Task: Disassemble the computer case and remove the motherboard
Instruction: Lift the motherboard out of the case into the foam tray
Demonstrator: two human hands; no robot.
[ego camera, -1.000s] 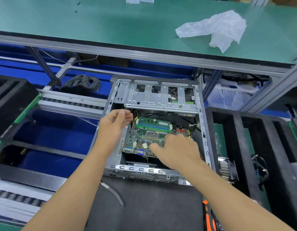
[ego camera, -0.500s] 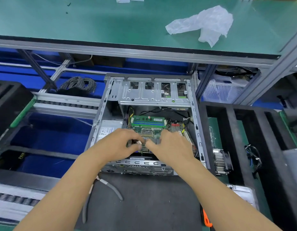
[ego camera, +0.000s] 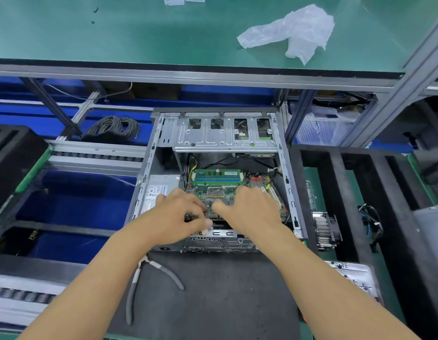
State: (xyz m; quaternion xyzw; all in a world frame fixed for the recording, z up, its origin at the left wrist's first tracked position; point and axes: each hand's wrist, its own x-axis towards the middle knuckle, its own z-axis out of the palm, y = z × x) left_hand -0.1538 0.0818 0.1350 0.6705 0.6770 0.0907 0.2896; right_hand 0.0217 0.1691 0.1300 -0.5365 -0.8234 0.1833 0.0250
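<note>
On the dark counter (ego camera: 213, 303) the computer case (ego camera: 290, 192) lies opened; the motherboard (ego camera: 220, 190) sits inside it, unremoved. Left hand (ego camera: 173, 217) and right hand (ego camera: 249, 209) grip its near edge.

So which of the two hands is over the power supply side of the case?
The left hand, nearest the silver power supply; the right hand sits over the motherboard toward the white slots.

The computer case (ego camera: 225, 137) is bare matt stamped metal; beyond it a crumpled thin translucent plastic bag (ego camera: 290, 33) lies on a smooth green mat (ego camera: 114, 33).
</note>
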